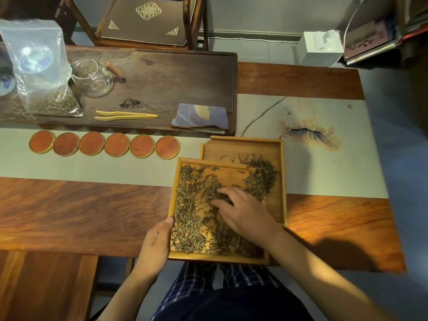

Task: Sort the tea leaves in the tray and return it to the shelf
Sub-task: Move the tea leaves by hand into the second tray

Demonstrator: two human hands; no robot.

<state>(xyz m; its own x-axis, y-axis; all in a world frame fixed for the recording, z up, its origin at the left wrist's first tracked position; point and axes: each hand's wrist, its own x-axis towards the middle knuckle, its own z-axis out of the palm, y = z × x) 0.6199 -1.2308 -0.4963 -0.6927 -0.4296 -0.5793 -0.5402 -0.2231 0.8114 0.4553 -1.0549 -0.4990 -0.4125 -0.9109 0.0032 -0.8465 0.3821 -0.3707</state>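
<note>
A light wooden tray [174, 195] lies at the table's near edge, its far right corner resting over a second wooden tray [281, 181] behind it. Dry tea leaves [190, 205] are scattered across the near tray, and a smaller pile of tea leaves [261, 177] lies in the far one. My left hand [155, 244] grips the near tray's left rim, thumb on top. My right hand [243, 212] lies flat inside the near tray, fingers spread on the leaves and pointing left; I cannot tell whether it pinches any.
A row of several round wooden coasters [104, 144] sits left of the trays. Behind them a dark tea board [196, 72] carries a plastic bag of tea [39, 72], a glass pitcher [95, 77], bamboo tongs [126, 115] and a folded cloth [200, 118]. A chair [143, 22] stands beyond.
</note>
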